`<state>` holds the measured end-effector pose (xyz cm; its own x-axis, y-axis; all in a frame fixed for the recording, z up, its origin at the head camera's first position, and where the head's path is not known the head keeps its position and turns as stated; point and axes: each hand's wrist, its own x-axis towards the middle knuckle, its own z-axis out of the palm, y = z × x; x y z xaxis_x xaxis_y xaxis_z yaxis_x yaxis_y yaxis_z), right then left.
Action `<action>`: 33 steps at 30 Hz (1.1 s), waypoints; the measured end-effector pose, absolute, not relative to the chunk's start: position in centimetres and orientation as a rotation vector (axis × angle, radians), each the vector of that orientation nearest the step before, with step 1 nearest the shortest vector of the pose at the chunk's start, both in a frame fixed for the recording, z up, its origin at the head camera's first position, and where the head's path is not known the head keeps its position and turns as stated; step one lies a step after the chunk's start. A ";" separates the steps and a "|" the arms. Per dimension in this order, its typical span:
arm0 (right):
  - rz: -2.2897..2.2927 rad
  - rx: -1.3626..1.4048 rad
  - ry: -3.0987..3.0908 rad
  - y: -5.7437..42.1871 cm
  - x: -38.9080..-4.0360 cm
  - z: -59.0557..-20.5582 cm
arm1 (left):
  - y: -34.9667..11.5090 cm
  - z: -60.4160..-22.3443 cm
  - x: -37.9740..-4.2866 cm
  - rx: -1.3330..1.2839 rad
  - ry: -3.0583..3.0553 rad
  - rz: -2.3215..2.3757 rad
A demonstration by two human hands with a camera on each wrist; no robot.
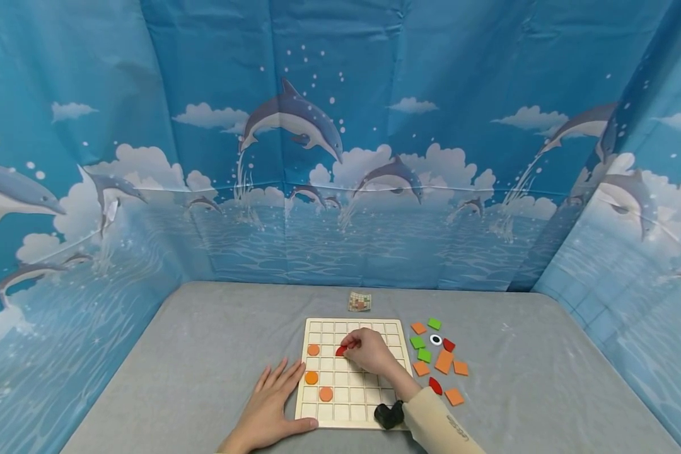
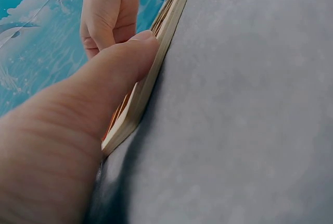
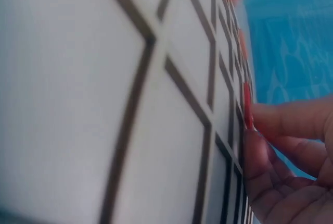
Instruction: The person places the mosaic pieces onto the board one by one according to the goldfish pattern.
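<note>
A pale wooden grid board (image 1: 349,413) lies on the grey table. My left hand (image 1: 272,403) rests with spread, straight fingers along its left edge, the thumb over the near-left corner. In the left wrist view that thumb (image 2: 125,60) lies on the board's rim. Over the upper middle of the grid, my right hand (image 1: 369,352) pinches a red curved piece (image 1: 340,351) between thumb and fingertips. In the right wrist view the red piece (image 3: 247,104) stands right at the grid's surface. Orange discs (image 1: 311,378) sit in cells on the board's left side.
Right of the board lie loose pieces: orange rectangles (image 1: 444,361), green ones (image 1: 417,342), red ones (image 1: 435,386) and a black-and-white ring (image 1: 436,340). A small patterned card (image 1: 360,302) lies beyond the board. A dolphin-print curtain (image 1: 340,239) surrounds the table.
</note>
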<state>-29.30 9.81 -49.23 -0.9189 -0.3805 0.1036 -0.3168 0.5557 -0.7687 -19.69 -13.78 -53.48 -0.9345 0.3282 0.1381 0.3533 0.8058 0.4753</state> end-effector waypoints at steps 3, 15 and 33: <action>-1.317 -0.621 2.674 10.1 -29.0 -49.0 | -13.8 -53.4 -19.7 -0.553 -2.944 -0.784; -1.293 -0.714 2.675 12.5 -28.0 -47.9 | -13.7 -53.5 -19.9 -0.557 -2.925 -0.782; -1.275 -0.503 2.852 18.9 -26.4 -47.2 | -13.8 -53.4 -19.5 -0.569 -2.890 -0.811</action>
